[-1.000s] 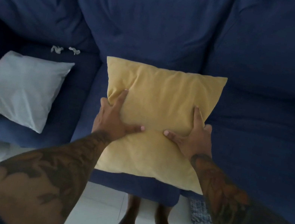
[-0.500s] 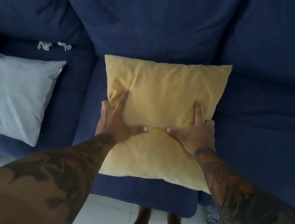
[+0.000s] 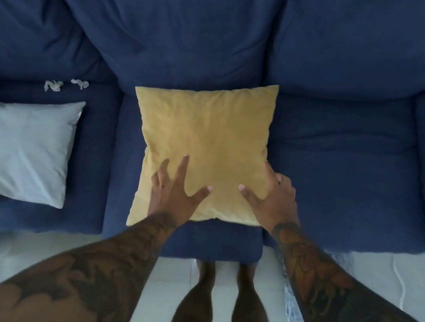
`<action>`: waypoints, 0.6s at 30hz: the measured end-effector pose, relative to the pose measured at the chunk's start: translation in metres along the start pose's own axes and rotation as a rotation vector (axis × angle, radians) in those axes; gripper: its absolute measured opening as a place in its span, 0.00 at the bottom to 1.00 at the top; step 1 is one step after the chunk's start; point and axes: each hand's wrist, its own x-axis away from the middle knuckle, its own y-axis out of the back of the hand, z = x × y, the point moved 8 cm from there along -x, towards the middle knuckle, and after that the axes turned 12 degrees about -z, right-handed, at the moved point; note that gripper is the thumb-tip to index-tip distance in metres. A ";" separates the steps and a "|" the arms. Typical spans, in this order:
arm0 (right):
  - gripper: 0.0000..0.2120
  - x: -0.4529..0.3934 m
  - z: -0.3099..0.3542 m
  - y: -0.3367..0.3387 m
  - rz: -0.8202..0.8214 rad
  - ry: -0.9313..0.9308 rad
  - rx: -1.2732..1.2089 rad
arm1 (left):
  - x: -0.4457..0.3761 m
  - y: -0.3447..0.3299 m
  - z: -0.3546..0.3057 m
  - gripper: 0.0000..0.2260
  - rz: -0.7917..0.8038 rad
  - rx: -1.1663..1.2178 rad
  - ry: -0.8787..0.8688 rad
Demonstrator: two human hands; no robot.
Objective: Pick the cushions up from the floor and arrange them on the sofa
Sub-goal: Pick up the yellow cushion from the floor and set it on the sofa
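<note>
A white cushion (image 3: 16, 147) already lies flat on the left seat of the blue sofa (image 3: 346, 170), just in front of two scraps of white fluff (image 3: 66, 84). At centre, your left hand (image 3: 174, 191) rests open and splayed on the yellow cushion (image 3: 203, 142), which lies tilted on the middle seat, while your right hand (image 3: 272, 200) clasps its lower right corner. Two cushions look placed; a patterned item (image 3: 291, 302) on the floor beside your right forearm may be a third to lift, though it is mostly hidden.

no readable text, labels, brands or numbers anywhere in view
</note>
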 end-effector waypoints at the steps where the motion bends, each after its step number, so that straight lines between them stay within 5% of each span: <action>1: 0.43 0.015 0.000 0.012 -0.006 -0.004 -0.003 | 0.014 0.005 -0.010 0.44 0.020 0.010 -0.025; 9: 0.42 0.117 -0.017 0.114 -0.124 0.005 -0.015 | 0.116 0.048 -0.078 0.41 -0.008 0.052 -0.219; 18: 0.43 0.199 -0.107 0.216 -0.240 0.008 -0.058 | 0.231 0.050 -0.162 0.41 -0.048 0.102 -0.361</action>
